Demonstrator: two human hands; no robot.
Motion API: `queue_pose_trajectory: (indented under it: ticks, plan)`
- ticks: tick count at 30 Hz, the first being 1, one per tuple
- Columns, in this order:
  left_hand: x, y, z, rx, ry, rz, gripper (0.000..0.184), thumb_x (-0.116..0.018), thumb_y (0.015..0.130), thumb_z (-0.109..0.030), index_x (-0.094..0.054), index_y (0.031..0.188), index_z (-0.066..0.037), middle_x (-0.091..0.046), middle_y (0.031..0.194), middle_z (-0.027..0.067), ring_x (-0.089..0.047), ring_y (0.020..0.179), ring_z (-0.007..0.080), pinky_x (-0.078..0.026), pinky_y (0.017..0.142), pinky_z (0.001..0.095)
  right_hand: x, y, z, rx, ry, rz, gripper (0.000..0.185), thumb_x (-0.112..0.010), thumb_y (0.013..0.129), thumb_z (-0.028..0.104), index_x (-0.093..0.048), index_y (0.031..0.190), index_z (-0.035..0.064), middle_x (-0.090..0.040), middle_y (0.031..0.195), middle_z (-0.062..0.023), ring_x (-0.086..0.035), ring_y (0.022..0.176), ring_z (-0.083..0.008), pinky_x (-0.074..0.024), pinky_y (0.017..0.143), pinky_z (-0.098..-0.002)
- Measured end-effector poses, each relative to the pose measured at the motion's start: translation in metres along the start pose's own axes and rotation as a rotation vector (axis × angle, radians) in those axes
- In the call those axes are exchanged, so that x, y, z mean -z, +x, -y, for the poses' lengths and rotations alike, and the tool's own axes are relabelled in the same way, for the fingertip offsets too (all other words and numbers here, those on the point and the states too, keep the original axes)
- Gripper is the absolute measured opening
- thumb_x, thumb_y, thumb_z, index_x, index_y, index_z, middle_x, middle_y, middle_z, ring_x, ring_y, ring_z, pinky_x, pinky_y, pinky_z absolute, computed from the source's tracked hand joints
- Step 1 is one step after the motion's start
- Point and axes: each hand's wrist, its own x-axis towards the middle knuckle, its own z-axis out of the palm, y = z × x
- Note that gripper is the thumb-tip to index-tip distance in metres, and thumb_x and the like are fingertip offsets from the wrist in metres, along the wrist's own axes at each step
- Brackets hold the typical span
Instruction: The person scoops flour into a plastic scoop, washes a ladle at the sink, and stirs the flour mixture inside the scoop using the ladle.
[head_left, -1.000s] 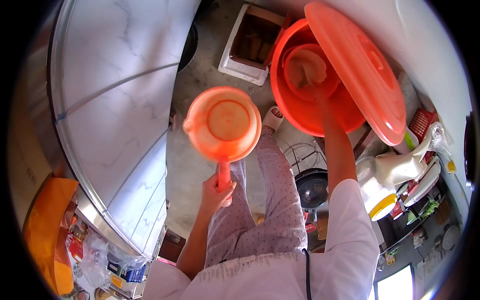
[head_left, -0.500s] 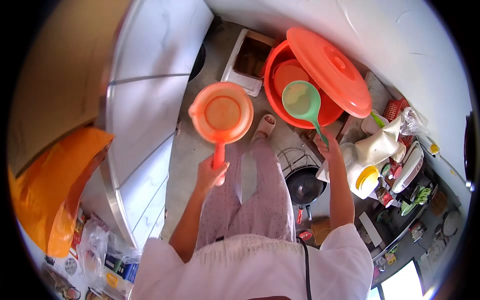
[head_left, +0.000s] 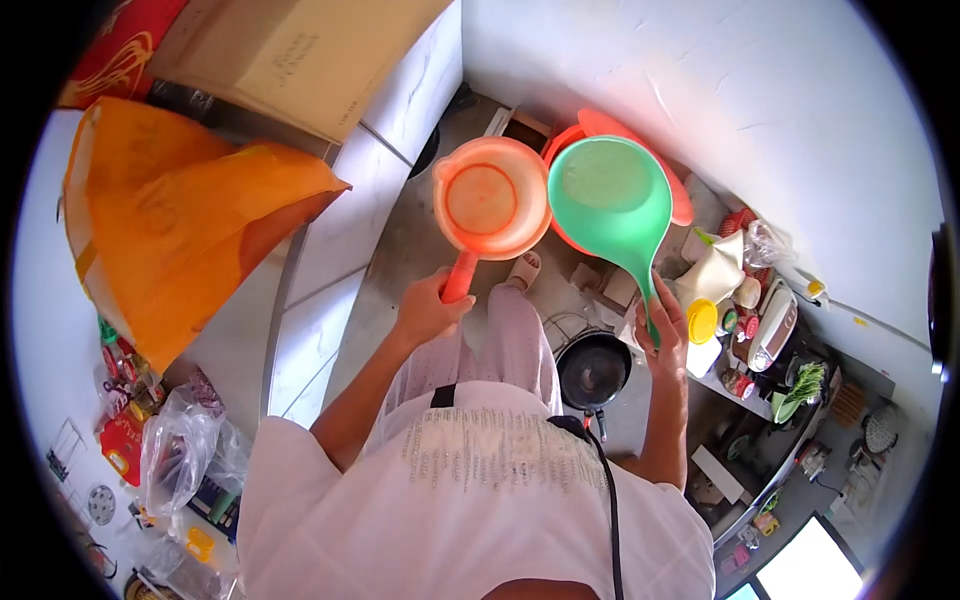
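My left hand (head_left: 432,308) is closed round the handle of an orange plastic dipper (head_left: 490,198), whose round bowl faces up. In my right hand (head_left: 664,330) is the handle of a green ladle (head_left: 612,200) with something pale in its bowl. The two bowls are side by side, close together. Behind the green ladle stands a large red tub, mostly hidden, with its red lid (head_left: 682,200) leaning on it.
A black pan (head_left: 593,370) is on the floor by my legs. To the right, a counter holds a yellow-lidded container (head_left: 702,320) and leafy greens (head_left: 800,390). An orange bag (head_left: 190,220) and a cardboard box (head_left: 300,65) are at the upper left.
My right hand has come up out of the red tub with the green ladle, now beside the orange dipper. The view has turned, showing more of the orange bag and box.
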Motion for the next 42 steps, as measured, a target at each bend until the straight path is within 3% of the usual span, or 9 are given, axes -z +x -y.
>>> queue_pose_trajectory:
  ticks: [7, 10, 12, 16, 25, 29, 35, 37, 42]
  plan:
    - [0.030, -0.034, -0.035, -0.104, 0.014, 0.039, 0.038, -0.071, 0.072, -0.034, -0.064, 0.088, -0.001, -0.064, 0.072, 0.0140, -0.061, 0.062, 0.0233, -0.047, 0.061, 0.0350, -0.068, -0.040, 0.045, 0.189, -0.346, -0.086, 0.046, -0.052, 0.093, 0.014, -0.044, 0.137, 0.0039, -0.041, 0.067, 0.0054, -0.029, 0.046, -0.0001, -0.0203, 0.040, -0.0163]
    - [0.041, -0.047, -0.048, -0.118, -0.007, 0.051, 0.038, -0.071, 0.071, -0.035, -0.064, 0.087, -0.001, -0.063, 0.071, 0.0146, -0.061, 0.061, 0.0246, -0.047, 0.061, 0.0360, -0.084, -0.055, 0.058, 0.196, -0.524, -0.097, 0.045, -0.052, 0.092, 0.012, -0.046, 0.135, 0.0019, -0.051, 0.077, 0.0019, -0.040, 0.055, 0.0001, -0.0317, 0.048, -0.0153]
    - [0.048, -0.053, -0.052, -0.121, -0.027, 0.057, 0.039, -0.071, 0.071, -0.035, -0.064, 0.087, 0.000, -0.063, 0.070, 0.0149, -0.061, 0.061, 0.0252, -0.047, 0.061, 0.0363, -0.088, -0.058, 0.057, 0.311, -0.750, -0.155, 0.044, -0.054, 0.091, 0.012, -0.048, 0.133, -0.0002, -0.061, 0.098, -0.0043, -0.053, 0.075, -0.0044, -0.0441, 0.067, -0.0194]
    - [0.056, -0.062, -0.054, -0.137, -0.017, 0.057, 0.037, -0.071, 0.070, -0.033, -0.064, 0.086, 0.000, -0.063, 0.069, 0.0154, -0.061, 0.060, 0.0247, -0.047, 0.060, 0.0361, -0.099, -0.066, 0.062, 0.354, -0.861, -0.162, 0.042, -0.055, 0.090, 0.011, -0.050, 0.131, -0.0016, -0.061, 0.117, -0.0082, -0.054, 0.094, -0.0094, -0.0444, 0.084, -0.0252]
    - [0.064, -0.071, -0.048, -0.090, -0.020, 0.067, 0.036, -0.072, 0.069, -0.032, -0.064, 0.085, 0.000, -0.063, 0.069, 0.0136, -0.060, 0.060, 0.0225, -0.047, 0.060, 0.0344, -0.114, -0.068, 0.054, 0.573, -1.169, -0.110, 0.042, -0.060, 0.085, 0.005, -0.056, 0.126, 0.0034, -0.066, 0.099, -0.0149, -0.060, 0.081, -0.0185, -0.0473, 0.076, -0.0294]
    - [0.067, -0.074, -0.047, -0.076, -0.065, 0.087, 0.035, -0.072, 0.069, -0.031, -0.064, 0.084, 0.000, -0.062, 0.068, 0.0120, -0.059, 0.059, 0.0202, -0.047, 0.059, 0.0339, -0.114, -0.066, 0.046, 0.660, -1.113, -0.154, 0.042, -0.060, 0.085, 0.005, -0.056, 0.126, 0.0036, -0.066, 0.097, -0.0139, -0.060, 0.080, -0.0189, -0.0473, 0.075, -0.0290]
    - [0.072, -0.074, -0.046, -0.069, -0.066, 0.118, 0.036, -0.071, 0.069, -0.030, -0.063, 0.085, 0.002, -0.062, 0.068, 0.0122, -0.058, 0.059, 0.0189, -0.046, 0.060, 0.0333, -0.119, -0.071, 0.048, 0.553, -1.032, -0.166, 0.041, -0.060, 0.086, 0.007, -0.056, 0.127, 0.0027, -0.066, 0.097, -0.0103, -0.058, 0.082, -0.0130, -0.0466, 0.075, -0.0277]
    - [0.070, -0.074, -0.043, -0.090, -0.066, 0.110, 0.036, -0.071, 0.070, -0.030, -0.063, 0.086, 0.002, -0.062, 0.068, 0.0121, -0.058, 0.059, 0.0184, -0.046, 0.060, 0.0330, -0.119, -0.074, 0.052, 0.417, -0.956, -0.130, 0.043, -0.056, 0.089, 0.008, -0.050, 0.130, -0.0017, -0.060, 0.122, -0.0134, -0.054, 0.111, -0.0153, -0.0396, 0.097, -0.0289]
    - [0.072, -0.076, -0.044, -0.103, -0.091, 0.142, 0.037, -0.070, 0.070, -0.030, -0.064, 0.087, 0.002, -0.062, 0.068, 0.0119, -0.058, 0.060, 0.0171, -0.046, 0.060, 0.0322, -0.117, -0.078, 0.053, 0.455, -0.961, -0.154, 0.044, -0.056, 0.089, 0.009, -0.049, 0.131, -0.0015, -0.059, 0.124, -0.0135, -0.052, 0.114, -0.0159, -0.0377, 0.099, -0.0302]
